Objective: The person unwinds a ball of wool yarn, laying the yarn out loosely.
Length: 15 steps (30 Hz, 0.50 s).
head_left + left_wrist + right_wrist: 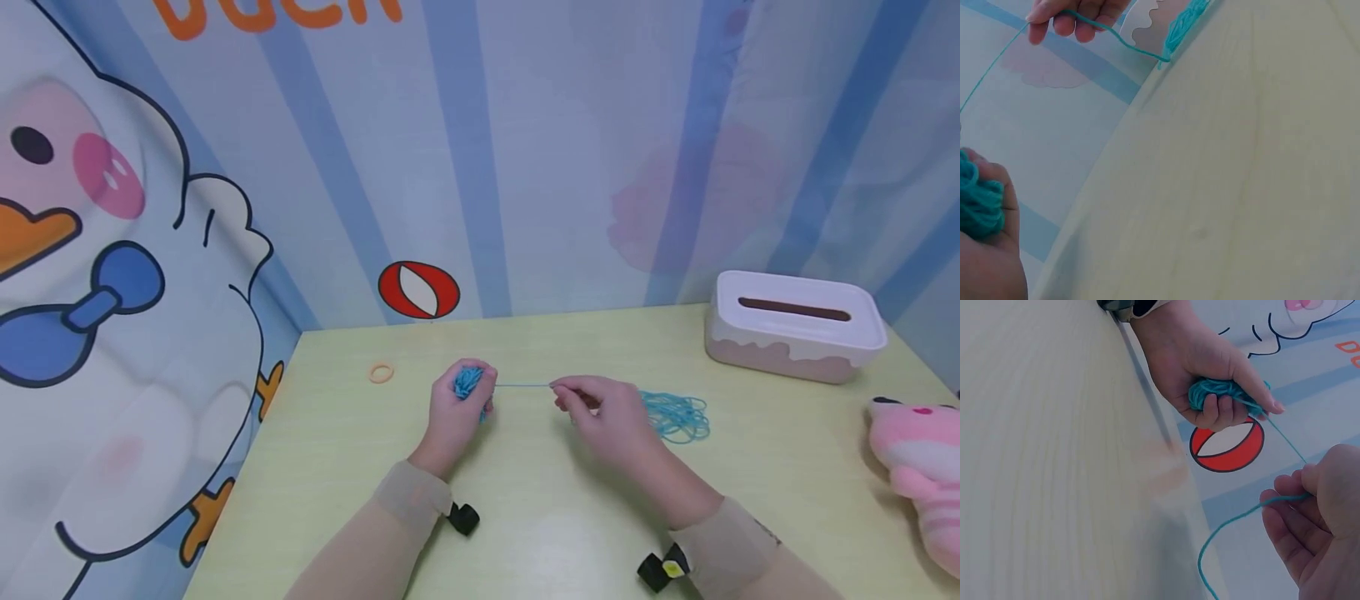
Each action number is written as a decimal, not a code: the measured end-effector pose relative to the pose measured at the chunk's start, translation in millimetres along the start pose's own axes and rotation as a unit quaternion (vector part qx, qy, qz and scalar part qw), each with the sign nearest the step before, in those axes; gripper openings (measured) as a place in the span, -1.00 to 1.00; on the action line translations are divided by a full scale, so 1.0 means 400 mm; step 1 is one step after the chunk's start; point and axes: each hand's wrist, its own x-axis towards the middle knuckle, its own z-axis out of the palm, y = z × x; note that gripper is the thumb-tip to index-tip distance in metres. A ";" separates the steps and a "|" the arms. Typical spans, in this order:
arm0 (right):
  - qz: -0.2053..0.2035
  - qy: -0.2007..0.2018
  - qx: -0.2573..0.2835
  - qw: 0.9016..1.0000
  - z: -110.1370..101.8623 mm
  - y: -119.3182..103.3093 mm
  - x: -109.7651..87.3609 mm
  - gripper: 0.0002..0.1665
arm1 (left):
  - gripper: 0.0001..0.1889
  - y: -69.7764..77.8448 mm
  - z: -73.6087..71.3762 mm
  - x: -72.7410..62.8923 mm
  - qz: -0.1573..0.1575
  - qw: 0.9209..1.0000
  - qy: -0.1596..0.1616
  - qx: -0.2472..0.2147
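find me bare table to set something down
Bare: the back strip from the pale orange ring to the tissue box, beyond the taut strand; the front patch between left sleeve and right sleeve. Crowded: around the right hand and loose yarn.

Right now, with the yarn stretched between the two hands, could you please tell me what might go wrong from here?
The loose yarn lies in overlapping loops on the table, so it could knot or snag if pulled.
The right hand only pinches the thin strand with its fingertips, so the strand might slip and go slack.
The yarn bundle is gripped in the left hand; if that grip loosened, its wraps could slide apart.
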 end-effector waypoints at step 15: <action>-0.043 0.102 -0.024 0.994 -0.115 0.074 -0.037 -0.82 | -0.81 0.003 0.003 0.005 -0.016 0.998 -0.020 -0.064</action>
